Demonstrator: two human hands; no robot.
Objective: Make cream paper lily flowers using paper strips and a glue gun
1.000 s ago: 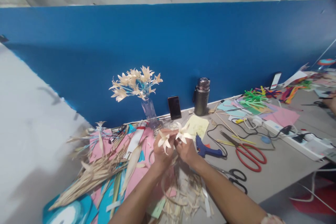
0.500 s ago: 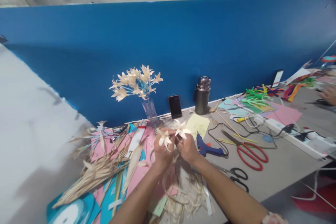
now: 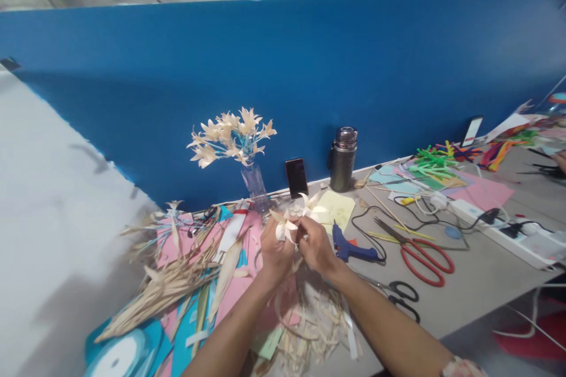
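I saw the left hand (image 3: pixel 277 252) pinching one husk flower (image 3: pixel 284 226); a second bloom (image 3: pixel 313 207) stood at twelve o'clock from the right hand (image 3: pixel 316 248), whose grip I couldn't tell. Overtight pressure risked creasing either.

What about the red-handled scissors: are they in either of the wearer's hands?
No, the red-handled scissors lie on the table, while the left hand and right hand are together at two cream flowers.

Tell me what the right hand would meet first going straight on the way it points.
Probably the left hand or the pale flower in front of it: both lie just ahead of the right hand, up and to the left, though this single view leaves unclear which is nearer.
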